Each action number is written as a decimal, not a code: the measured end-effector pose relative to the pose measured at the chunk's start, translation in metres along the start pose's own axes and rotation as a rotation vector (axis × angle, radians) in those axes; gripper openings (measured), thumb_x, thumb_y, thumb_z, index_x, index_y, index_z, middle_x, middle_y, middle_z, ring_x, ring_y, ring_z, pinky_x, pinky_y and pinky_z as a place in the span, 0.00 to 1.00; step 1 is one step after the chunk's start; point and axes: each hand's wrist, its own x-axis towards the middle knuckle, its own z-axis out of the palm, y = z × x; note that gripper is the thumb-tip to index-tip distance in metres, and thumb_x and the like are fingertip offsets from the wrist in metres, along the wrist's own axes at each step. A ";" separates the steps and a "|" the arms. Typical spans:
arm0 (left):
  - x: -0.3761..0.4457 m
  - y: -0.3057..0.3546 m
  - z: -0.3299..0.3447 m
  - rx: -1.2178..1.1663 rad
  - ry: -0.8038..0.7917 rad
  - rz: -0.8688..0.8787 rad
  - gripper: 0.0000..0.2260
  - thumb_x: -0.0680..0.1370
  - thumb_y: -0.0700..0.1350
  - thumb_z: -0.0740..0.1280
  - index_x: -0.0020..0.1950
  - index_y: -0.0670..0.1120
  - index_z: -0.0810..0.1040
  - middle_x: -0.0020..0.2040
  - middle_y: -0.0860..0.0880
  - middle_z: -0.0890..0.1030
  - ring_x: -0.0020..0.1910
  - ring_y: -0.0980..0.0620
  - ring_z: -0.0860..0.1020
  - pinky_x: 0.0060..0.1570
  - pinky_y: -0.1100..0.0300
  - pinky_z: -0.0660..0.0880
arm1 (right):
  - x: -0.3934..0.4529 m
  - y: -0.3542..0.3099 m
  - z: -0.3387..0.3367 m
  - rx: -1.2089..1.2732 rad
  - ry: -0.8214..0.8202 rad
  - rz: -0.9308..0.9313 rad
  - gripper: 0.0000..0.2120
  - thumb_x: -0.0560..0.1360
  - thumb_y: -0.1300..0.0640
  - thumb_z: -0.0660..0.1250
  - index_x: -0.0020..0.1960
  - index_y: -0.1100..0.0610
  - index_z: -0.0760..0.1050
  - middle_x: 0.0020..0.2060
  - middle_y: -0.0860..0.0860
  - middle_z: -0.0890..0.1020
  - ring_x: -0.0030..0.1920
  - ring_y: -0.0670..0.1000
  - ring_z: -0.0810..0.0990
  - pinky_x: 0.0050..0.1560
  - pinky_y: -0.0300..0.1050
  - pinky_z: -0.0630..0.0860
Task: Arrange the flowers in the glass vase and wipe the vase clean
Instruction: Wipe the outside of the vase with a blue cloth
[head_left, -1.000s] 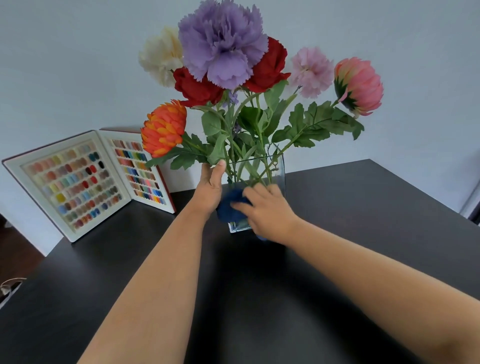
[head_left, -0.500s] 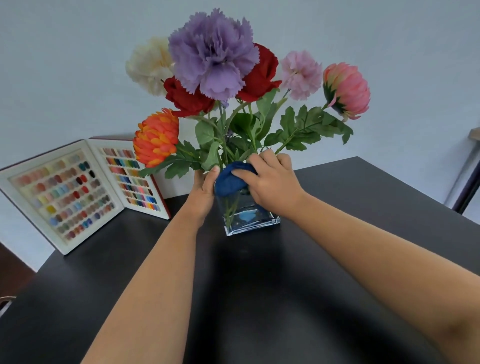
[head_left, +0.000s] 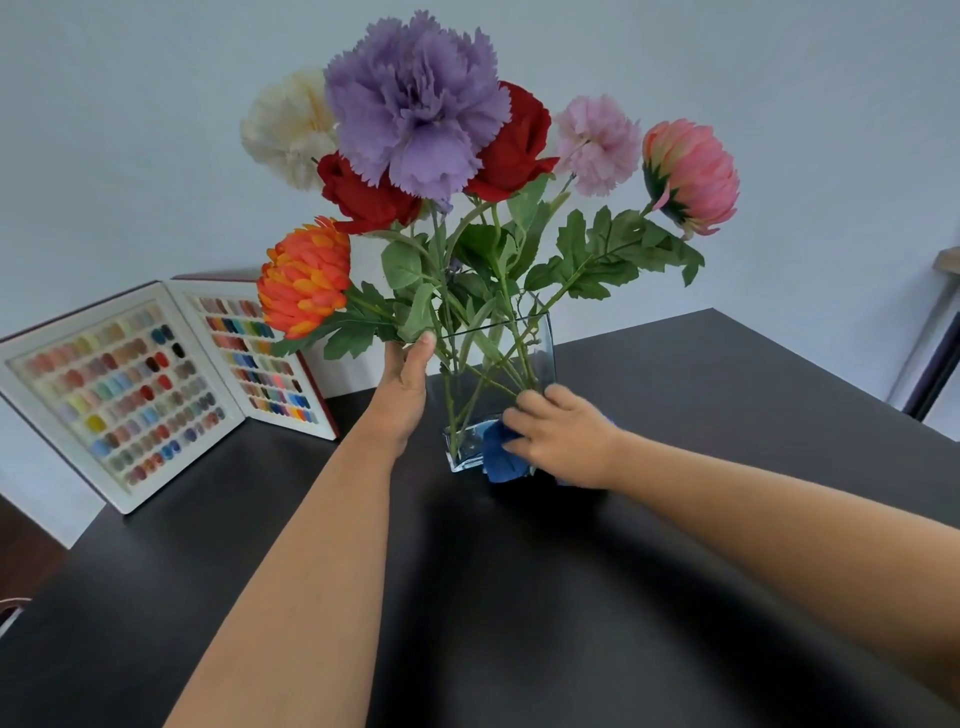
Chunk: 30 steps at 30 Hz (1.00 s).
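Observation:
A square glass vase (head_left: 540, 353) stands on the black table (head_left: 519, 597) and holds several artificial flowers (head_left: 415, 104): purple, cream, red, pink and orange heads on green leafy stems. My left hand (head_left: 402, 395) grips the vase's left wall, thumb up near the rim. My right hand (head_left: 563, 436) presses a dark blue cloth (head_left: 501, 454) against the lower front right of the vase, near its base. Part of the cloth is hidden under my fingers.
An open white display book of coloured nail samples (head_left: 135, 384) stands upright at the table's back left. A pale wall rises behind. The table's right corner (head_left: 717, 314) lies beyond the vase, with a door frame (head_left: 935, 358) at the far right.
My right hand has slid the blue cloth from the upper part of the vase down to its base on the right. My left hand still grips the vase's left side.

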 end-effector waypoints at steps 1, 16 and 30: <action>0.001 -0.001 0.000 -0.003 0.004 -0.007 0.39 0.68 0.73 0.58 0.76 0.60 0.54 0.69 0.64 0.62 0.68 0.63 0.59 0.62 0.59 0.55 | -0.002 0.010 -0.002 -0.007 0.043 0.052 0.17 0.59 0.53 0.72 0.48 0.46 0.82 0.47 0.46 0.79 0.51 0.53 0.77 0.49 0.47 0.62; -0.001 -0.001 0.009 -0.091 0.057 0.000 0.27 0.70 0.68 0.60 0.68 0.69 0.61 0.64 0.70 0.67 0.63 0.69 0.64 0.58 0.63 0.56 | -0.012 0.004 0.005 0.125 0.117 0.374 0.26 0.56 0.54 0.75 0.54 0.50 0.82 0.45 0.52 0.81 0.50 0.56 0.68 0.44 0.49 0.60; -0.006 0.006 0.013 -0.077 0.109 -0.048 0.24 0.68 0.70 0.58 0.63 0.69 0.63 0.59 0.64 0.70 0.64 0.60 0.62 0.60 0.55 0.56 | 0.037 -0.052 -0.014 0.195 -0.175 0.073 0.09 0.73 0.51 0.62 0.49 0.47 0.80 0.52 0.47 0.79 0.58 0.52 0.73 0.56 0.45 0.68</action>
